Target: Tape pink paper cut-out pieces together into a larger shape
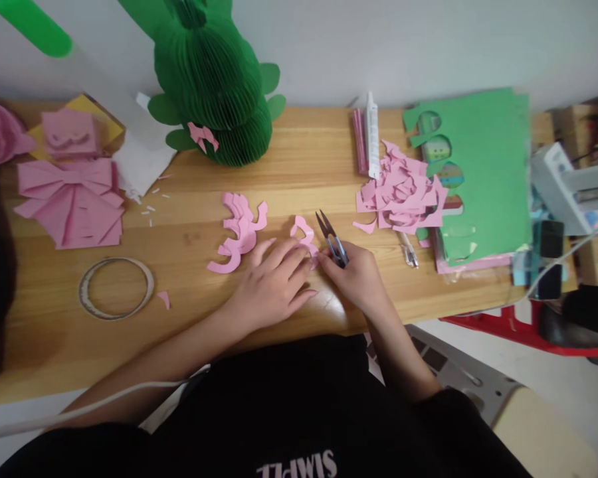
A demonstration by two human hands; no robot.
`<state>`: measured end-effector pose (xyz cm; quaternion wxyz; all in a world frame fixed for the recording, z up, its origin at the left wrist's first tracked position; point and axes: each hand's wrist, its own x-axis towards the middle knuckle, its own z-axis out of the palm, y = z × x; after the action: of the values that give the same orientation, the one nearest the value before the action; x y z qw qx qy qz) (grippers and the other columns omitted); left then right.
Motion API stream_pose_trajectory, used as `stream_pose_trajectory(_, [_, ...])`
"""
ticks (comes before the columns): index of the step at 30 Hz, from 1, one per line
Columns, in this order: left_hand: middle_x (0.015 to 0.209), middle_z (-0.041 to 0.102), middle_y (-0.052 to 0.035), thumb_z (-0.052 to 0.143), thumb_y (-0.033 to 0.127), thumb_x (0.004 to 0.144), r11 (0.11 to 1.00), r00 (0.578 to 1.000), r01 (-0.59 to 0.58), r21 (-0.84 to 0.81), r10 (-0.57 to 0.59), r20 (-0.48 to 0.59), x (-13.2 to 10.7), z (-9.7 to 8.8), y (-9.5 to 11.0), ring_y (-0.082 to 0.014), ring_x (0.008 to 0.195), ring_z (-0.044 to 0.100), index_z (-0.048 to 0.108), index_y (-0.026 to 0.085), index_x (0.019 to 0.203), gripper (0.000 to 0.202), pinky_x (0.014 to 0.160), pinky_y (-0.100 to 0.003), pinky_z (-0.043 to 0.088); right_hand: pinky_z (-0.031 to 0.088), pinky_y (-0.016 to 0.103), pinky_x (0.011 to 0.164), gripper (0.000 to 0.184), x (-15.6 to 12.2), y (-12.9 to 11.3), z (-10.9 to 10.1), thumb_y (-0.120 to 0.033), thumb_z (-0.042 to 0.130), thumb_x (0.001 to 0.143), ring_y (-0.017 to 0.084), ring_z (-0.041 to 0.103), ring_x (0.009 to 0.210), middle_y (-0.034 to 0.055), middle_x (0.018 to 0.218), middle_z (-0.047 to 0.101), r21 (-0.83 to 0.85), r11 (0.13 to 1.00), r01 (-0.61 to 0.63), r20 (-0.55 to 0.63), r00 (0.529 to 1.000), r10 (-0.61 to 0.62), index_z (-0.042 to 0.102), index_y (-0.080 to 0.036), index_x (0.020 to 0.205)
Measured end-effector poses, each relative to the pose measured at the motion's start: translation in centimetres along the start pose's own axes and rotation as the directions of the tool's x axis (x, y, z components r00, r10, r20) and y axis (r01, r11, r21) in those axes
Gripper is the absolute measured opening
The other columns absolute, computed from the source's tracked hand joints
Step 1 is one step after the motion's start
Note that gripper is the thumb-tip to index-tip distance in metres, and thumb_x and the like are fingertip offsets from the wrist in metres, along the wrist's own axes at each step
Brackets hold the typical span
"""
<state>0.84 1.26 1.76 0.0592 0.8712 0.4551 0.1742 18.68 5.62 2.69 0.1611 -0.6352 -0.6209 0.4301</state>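
My right hand [356,275] is closed around a pair of thread snips [333,239], whose dark pointed blades are parted and aim away from me. My left hand [274,282] lies palm down on the table, fingers stretched out and thumb apart. Its fingertips rest against a curved pink paper cutout [305,229], partly hidden beneath them. The tip of my right thumb is close to that cutout's lower end. Left of it sits a small stack of curled pink paper cutouts [239,229].
Pink paper scraps [401,189] are heaped at right beside a white tube [372,133] and green sheets [493,179]. A green honeycomb paper figure [214,86] stands at the back. Leftward lie a tape ring [82,292] and folded pink paper [72,199]. A white cable [104,396] crosses my left forearm.
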Motion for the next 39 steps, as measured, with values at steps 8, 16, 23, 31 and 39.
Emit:
stream_pose_trajectory(8, [0.121, 0.07, -0.0124, 0.055, 0.037, 0.094, 1.0, 1.0, 0.019, -0.009, -0.019, -0.001, 0.0, 0.1, 0.1, -0.0312, 0.116, 0.058, 0.066, 0.011, 0.116, 0.036, 0.102, -0.048, 0.037, 0.038, 0.027, 0.057, 0.009, 0.1, -0.2, 0.1, -0.025, 0.065, 0.075, 0.015, 0.054, 0.054, -0.0002, 0.059, 0.063, -0.018, 1.0, -0.011, -0.011, 1.0, 0.011, 0.062, -0.019, 0.068])
stream_pose_trajectory(16, [0.121, 0.07, -0.0128, 0.057, 0.037, 0.093, 0.999, 1.0, 0.017, 0.03, -0.017, 0.02, 0.0, 0.4, 0.4, -0.0317, 0.118, 0.058, 0.068, 0.013, 0.116, 0.035, 0.102, -0.047, 0.037, 0.039, 0.027, 0.057, 0.012, 0.1, -0.3, 0.1, -0.026, 0.065, 0.075, 0.014, 0.054, 0.053, -0.0003, 0.059, 0.064, -0.002, 1.0, -0.01, -0.006, 1.0, 0.01, 0.061, -0.019, 0.066])
stream_pose_trajectory(23, [0.122, 0.07, -0.0133, 0.06, 0.034, 0.093, 0.994, 1.0, -0.023, 0.105, 0.023, 0.005, -0.1, 0.5, 0.6, -0.0314, 0.116, 0.06, 0.067, 0.01, 0.119, 0.036, 0.101, -0.045, 0.039, 0.036, 0.026, 0.053, 0.02, 0.6, 0.1, 0.0, -0.032, 0.067, 0.072, 0.013, 0.049, 0.049, -0.0023, 0.052, 0.057, 0.038, 0.999, -0.031, -0.029, 0.999, 0.033, 0.055, -0.021, 0.06])
stream_pose_trajectory(31, [0.119, 0.07, -0.0136, 0.06, 0.029, 0.092, 0.999, 0.999, 0.048, 0.002, -0.048, 0.003, 0.1, 0.4, 0.5, -0.0314, 0.117, 0.059, 0.068, 0.014, 0.116, 0.029, 0.099, -0.045, 0.041, 0.04, 0.027, 0.052, 0.023, 0.2, 1.1, -0.2, -0.039, 0.062, 0.078, 0.015, 0.053, 0.049, -0.0022, 0.052, 0.058, 0.083, 0.997, -0.008, -0.034, 0.999, 0.01, 0.053, -0.022, 0.066])
stream_pose_trajectory(39, [0.113, 0.068, -0.0173, 0.057, 0.028, 0.091, 0.962, 0.941, 0.271, -0.011, -0.267, -0.207, 0.0, -0.8, 0.0, -0.0321, 0.104, 0.06, 0.06, 0.012, 0.115, 0.029, 0.087, -0.045, 0.047, 0.035, 0.029, 0.056, 0.02, -2.4, 2.0, -1.5, -0.032, 0.055, 0.081, 0.021, 0.058, 0.057, 0.0052, 0.066, 0.067, -0.226, 0.97, -0.086, -0.309, 0.951, 0.012, 0.064, -0.018, 0.093])
